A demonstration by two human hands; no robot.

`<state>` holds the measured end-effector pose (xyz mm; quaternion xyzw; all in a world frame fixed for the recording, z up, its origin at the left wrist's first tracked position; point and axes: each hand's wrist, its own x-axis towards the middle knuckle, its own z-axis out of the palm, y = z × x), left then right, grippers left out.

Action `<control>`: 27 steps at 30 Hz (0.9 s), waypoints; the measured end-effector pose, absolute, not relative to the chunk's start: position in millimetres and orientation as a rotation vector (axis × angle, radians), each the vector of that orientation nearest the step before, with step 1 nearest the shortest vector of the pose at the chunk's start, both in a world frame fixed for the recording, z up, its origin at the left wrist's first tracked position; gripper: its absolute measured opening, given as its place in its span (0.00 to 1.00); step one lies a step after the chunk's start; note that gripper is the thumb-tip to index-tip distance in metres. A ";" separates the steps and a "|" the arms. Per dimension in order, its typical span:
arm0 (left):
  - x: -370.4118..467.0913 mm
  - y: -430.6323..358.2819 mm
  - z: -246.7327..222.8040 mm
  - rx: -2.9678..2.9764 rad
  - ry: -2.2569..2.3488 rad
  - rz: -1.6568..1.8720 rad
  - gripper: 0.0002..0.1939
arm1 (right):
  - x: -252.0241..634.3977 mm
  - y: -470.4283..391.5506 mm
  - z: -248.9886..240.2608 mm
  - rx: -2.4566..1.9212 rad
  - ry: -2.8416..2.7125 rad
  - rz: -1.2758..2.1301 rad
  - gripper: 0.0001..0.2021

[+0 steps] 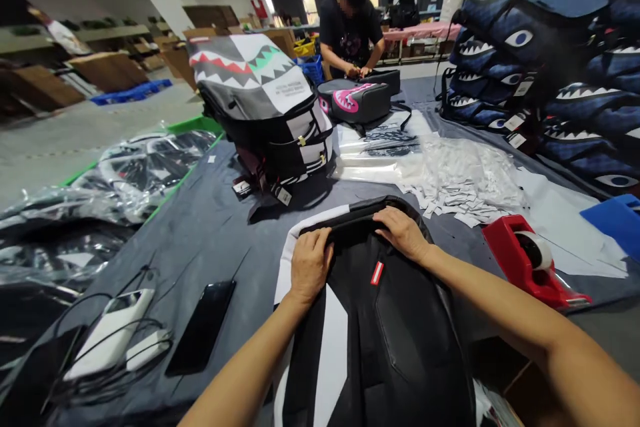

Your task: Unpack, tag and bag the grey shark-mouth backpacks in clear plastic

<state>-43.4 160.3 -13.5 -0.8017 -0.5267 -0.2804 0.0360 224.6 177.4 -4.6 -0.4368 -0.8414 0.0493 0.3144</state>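
A black and white backpack (415,333) lies in front of me at the table's near edge, its top pointing away. Near the top is a small red label (377,273). My left hand (311,263) grips the upper left part, the fingers curled and partly hidden against the fabric. At the upper right, my right hand (401,232) is closed on the top edge, its thumb and fingers bent over the black material. Beyond them stands a pile of grey, black and white backpacks (260,93) with shark-mouth prints and hanging tags.
A red tape dispenser (515,253) sits to the right, near scattered white packets (460,173). Blue shark-print backpacks (520,40) are stacked behind it. On the left lie a black phone (201,327), a white power bank (111,330) and cables. Across the table, a person (350,20) handles a dark backpack.
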 end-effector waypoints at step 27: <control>16.6 222.8 -21.8 -2.818 -1.816 -0.531 0.32 | 220.8 274.9 45.9 -1.671 -2.578 0.050 0.31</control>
